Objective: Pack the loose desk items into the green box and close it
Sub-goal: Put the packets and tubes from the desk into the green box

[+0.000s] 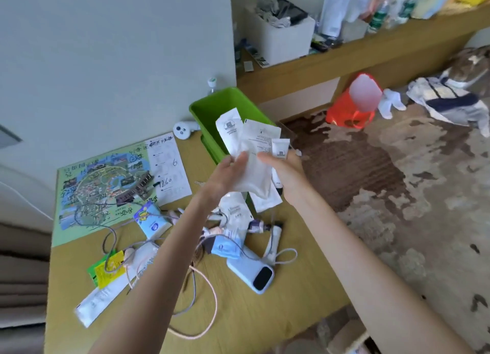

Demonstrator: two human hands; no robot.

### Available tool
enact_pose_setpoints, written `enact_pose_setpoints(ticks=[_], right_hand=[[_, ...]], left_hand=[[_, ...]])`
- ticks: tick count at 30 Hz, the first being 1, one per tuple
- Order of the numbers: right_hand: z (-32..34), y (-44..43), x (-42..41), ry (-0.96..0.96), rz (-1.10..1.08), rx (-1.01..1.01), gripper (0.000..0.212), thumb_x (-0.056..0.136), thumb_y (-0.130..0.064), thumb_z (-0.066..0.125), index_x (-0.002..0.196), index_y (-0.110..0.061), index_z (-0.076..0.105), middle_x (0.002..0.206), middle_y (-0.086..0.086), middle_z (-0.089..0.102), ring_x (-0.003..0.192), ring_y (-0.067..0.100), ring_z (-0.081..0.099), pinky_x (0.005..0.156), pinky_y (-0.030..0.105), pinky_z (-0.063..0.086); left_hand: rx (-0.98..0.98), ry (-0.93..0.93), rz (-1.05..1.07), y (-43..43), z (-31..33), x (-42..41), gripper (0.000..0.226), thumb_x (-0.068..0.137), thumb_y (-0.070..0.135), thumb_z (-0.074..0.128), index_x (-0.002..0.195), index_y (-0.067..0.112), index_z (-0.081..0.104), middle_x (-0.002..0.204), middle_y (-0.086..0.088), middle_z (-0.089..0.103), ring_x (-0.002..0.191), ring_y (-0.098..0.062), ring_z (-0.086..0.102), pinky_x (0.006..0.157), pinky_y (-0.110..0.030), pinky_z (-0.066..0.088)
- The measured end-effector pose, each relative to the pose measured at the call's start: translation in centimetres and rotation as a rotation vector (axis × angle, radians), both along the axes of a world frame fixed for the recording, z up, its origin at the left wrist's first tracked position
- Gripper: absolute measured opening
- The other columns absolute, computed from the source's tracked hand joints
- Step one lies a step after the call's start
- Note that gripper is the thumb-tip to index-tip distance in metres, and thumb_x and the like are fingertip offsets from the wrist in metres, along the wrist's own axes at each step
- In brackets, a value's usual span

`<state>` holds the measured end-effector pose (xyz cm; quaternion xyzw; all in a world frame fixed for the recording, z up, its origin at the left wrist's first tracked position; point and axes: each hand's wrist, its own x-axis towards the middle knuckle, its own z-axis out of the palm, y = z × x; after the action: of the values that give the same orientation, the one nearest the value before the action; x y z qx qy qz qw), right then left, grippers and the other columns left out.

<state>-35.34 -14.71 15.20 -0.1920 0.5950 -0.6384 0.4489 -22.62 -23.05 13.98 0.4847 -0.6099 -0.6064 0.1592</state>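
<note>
The right hand (285,172) pinches flat, smooth white packets (252,157); the left hand (228,174) lies flat on them, fingers straight; the green plastic box (209,107) sits open behind, at eleven o'clock.

Both hands are up over the desk (265,322), in front of the open green box (209,107). The right hand (285,176) pinches a fan of white sachets (252,154) and a small tube (280,148); the left hand (228,173) lies flat against the sachets. Below, a power bank (252,272), cables (215,303) and a map (100,191) lie on the desk
</note>
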Motion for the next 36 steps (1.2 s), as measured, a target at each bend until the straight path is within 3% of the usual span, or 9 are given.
enact_pose_setpoints(ticks=[4,6,10,16,20,24,28,32,36], right_hand=[[1.4,-7.0,-2.3,0.183,0.167,0.024,0.028,0.087,-0.009,0.068,0.114,-0.006,0.062,0.104,0.007,0.071,0.090,0.014,0.069,0.074,0.026,0.056],[1.8,-10.1,-3.5,0.260,0.258,0.050,0.030,0.088,-0.015,0.069,0.116,-0.009,0.060,0.108,0.007,0.070,0.095,0.015,0.068,0.079,0.030,0.055],[2.6,-16.0,-5.6,0.308,0.410,0.037,0.022,0.088,-0.014,0.069,0.108,-0.015,0.062,0.094,-0.004,0.070,0.072,-0.001,0.067,0.055,0.015,0.051],[0.0,-23.5,-8.1,0.330,0.433,0.135,0.026,0.084,-0.010,0.071,0.109,-0.007,0.064,0.098,0.004,0.071,0.086,0.016,0.067,0.065,0.026,0.052],[-4.6,-24.4,-8.6,0.397,0.315,0.280,0.025,0.082,-0.013,0.072,0.102,-0.011,0.058,0.094,-0.001,0.065,0.083,0.012,0.063,0.059,0.026,0.044],[-8.8,-24.1,-7.6,0.701,0.415,0.460,0.036,0.082,-0.025,0.072,0.106,-0.010,0.050,0.098,0.002,0.056,0.084,0.023,0.057,0.057,0.030,0.037],[-11.1,-24.8,-6.2,0.698,0.522,0.561,0.036,0.084,-0.026,0.071,0.105,-0.010,0.047,0.099,0.005,0.057,0.082,0.025,0.057,0.058,0.032,0.041],[-12.4,-25.9,-5.1,0.598,0.603,0.622,0.049,0.088,-0.020,0.068,0.128,-0.003,0.046,0.118,0.012,0.060,0.099,0.029,0.062,0.083,0.043,0.055],[-12.5,-26.1,-4.9,0.759,0.788,0.762,0.044,0.097,-0.021,0.056,0.132,0.001,0.041,0.094,0.006,0.057,0.072,0.020,0.057,0.056,0.030,0.048]], left_hand=[[-0.171,-0.026,0.094,-5.2,0.9,-1.4,0.036,0.099,0.046,0.043,0.077,0.018,0.040,0.072,0.005,0.037,0.062,-0.010,0.036,0.057,-0.026,0.032],[-0.169,-0.030,0.099,-7.8,1.5,-2.0,0.033,0.100,0.043,0.041,0.090,0.013,0.049,0.083,-0.001,0.047,0.075,-0.015,0.046,0.068,-0.028,0.043],[-0.079,-0.021,0.120,-12.3,2.4,-2.9,0.043,0.102,0.039,0.040,0.119,0.003,0.055,0.119,-0.013,0.062,0.110,-0.028,0.060,0.102,-0.044,0.046],[-0.076,-0.001,0.254,-17.8,-0.1,-3.7,0.034,0.100,0.030,0.048,0.120,0.005,0.060,0.109,-0.008,0.068,0.088,-0.018,0.064,0.076,-0.031,0.054],[-0.410,-0.399,0.363,-18.8,-3.8,-3.3,0.034,0.094,0.026,0.055,0.124,0.012,0.054,0.111,-0.003,0.061,0.092,-0.019,0.061,0.078,-0.037,0.051],[-0.554,-0.512,0.383,-18.2,-6.8,-2.9,0.047,0.091,0.030,0.058,0.130,0.011,0.039,0.123,-0.007,0.052,0.102,-0.026,0.058,0.071,-0.038,0.048],[-0.535,-0.418,0.355,-18.3,-7.9,-3.0,0.041,0.096,0.023,0.046,0.133,0.013,0.033,0.099,-0.009,0.063,0.079,-0.032,0.060,0.056,-0.036,0.040],[-0.557,-0.410,0.337,-19.4,-7.8,-2.4,0.038,0.097,0.016,0.043,0.134,0.010,0.037,0.066,-0.006,0.055,0.062,-0.031,0.056,0.049,-0.038,0.040],[-0.545,-0.369,0.340,-19.7,-8.2,-2.0,0.037,0.098,0.017,0.042,0.135,0.014,0.038,0.061,-0.007,0.054,0.051,-0.022,0.048,0.043,-0.032,0.029]])
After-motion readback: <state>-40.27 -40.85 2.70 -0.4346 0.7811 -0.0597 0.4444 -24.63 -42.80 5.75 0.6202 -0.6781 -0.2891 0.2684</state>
